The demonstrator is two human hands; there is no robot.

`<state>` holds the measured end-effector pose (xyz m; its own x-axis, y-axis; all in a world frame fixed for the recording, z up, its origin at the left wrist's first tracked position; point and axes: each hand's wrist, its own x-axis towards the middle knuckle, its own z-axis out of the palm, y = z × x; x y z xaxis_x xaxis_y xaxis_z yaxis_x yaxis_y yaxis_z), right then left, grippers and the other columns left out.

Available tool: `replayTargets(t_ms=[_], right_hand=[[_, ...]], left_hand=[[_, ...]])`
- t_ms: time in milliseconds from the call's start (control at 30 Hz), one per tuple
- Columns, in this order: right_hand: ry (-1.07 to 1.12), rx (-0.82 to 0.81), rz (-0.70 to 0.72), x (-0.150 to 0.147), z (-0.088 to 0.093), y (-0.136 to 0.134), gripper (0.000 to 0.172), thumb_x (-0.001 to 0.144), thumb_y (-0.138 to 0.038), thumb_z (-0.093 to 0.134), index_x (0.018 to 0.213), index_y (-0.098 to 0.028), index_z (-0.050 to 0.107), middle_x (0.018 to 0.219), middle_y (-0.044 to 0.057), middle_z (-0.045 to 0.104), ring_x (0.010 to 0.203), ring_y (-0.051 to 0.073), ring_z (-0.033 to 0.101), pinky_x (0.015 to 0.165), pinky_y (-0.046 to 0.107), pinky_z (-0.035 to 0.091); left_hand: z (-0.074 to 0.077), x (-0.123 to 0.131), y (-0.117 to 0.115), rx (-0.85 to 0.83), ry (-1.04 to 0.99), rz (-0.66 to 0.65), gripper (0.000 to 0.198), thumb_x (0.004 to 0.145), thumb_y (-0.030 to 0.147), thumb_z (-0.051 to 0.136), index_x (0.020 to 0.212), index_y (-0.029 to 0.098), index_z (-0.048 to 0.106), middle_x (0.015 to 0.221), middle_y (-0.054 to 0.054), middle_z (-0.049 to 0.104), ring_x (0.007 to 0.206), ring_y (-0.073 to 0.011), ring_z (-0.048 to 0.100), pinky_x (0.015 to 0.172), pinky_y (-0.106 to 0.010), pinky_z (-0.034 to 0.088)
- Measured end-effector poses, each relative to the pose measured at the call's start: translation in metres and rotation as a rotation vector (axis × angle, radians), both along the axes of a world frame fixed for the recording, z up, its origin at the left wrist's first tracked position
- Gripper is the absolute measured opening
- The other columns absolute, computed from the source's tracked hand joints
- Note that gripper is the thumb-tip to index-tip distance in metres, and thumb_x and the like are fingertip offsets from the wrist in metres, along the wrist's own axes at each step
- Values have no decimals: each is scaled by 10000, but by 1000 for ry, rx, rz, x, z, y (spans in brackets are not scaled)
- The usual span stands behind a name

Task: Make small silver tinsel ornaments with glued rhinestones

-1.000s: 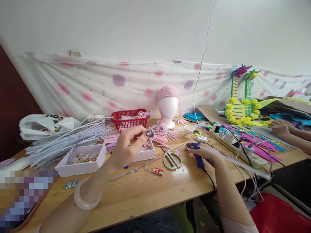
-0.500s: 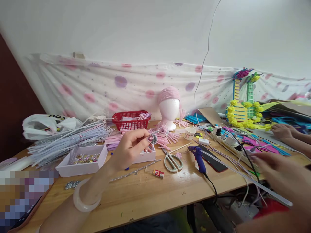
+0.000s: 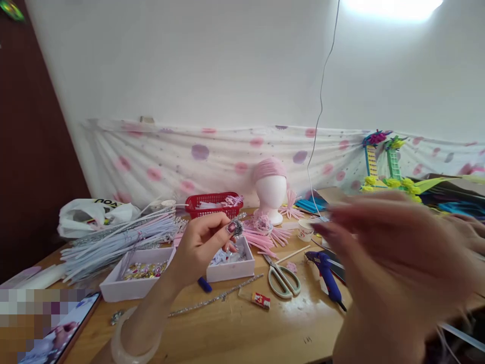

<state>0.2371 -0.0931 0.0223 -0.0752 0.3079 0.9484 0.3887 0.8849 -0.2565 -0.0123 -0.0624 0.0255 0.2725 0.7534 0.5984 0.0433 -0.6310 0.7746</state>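
My left hand (image 3: 200,242) is raised over the wooden table (image 3: 242,328), fingers pinched on a small silver glittery ornament (image 3: 237,228). A pale bangle (image 3: 132,344) circles that wrist. My right hand (image 3: 394,258) is lifted close to the camera at the right and heavily blurred; its fingers look stretched toward the left with nothing visible in them. Below it lie a blue glue gun (image 3: 328,275) and a pair of scissors (image 3: 284,278). Two white boxes (image 3: 138,275) with small trinkets sit under my left hand.
A bundle of pale pipe cleaners (image 3: 117,240), a red basket (image 3: 214,203), a foam head with a pink cap (image 3: 270,189), a paper cup (image 3: 305,228) and a phone (image 3: 56,333) are on the table. Another person's hand (image 3: 468,227) shows at the far right.
My right hand has left the glue gun on the table, swung out to the right, then risen in front of the camera. The view tilted upward. My left hand keeps the ornament.
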Motion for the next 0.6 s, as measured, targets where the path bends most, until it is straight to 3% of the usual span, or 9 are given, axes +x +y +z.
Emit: replayTargets(t_ms=[100, 167, 367, 600], right_hand=[[-150, 39, 100, -43, 41, 20, 245, 917, -158, 651, 1088, -322, 713, 996, 23, 671, 801, 176, 646, 703, 344, 553], [-234, 11, 183, -58, 50, 37, 243, 928, -140, 623, 1089, -297, 713, 1017, 21, 685, 867, 172, 665, 720, 324, 556], [-238, 65, 315, -66, 33, 55, 246, 908, -83, 646, 1032, -276, 735, 1005, 15, 696, 947, 159, 664, 830, 305, 562], [-214, 162, 259, -71, 34, 49, 231, 893, -71, 650, 977, -262, 750, 974, 41, 705, 915, 191, 685, 796, 348, 596]], left_hand=[[6, -11, -5, 10, -23, -30, 298, 910, 341, 568, 662, 176, 559, 587, 16, 513, 565, -133, 597, 580, -252, 538], [9, -17, -8, 11, -33, -48, 299, 913, 344, 571, 666, 176, 563, 597, 14, 510, 568, -131, 589, 582, -254, 533], [13, -23, -15, -5, -29, -79, 304, 919, 348, 569, 666, 183, 540, 609, 16, 495, 574, -130, 602, 566, -244, 504], [16, -20, -21, -16, -11, -62, 308, 912, 345, 567, 651, 185, 535, 612, 14, 486, 581, -138, 594, 569, -253, 513]])
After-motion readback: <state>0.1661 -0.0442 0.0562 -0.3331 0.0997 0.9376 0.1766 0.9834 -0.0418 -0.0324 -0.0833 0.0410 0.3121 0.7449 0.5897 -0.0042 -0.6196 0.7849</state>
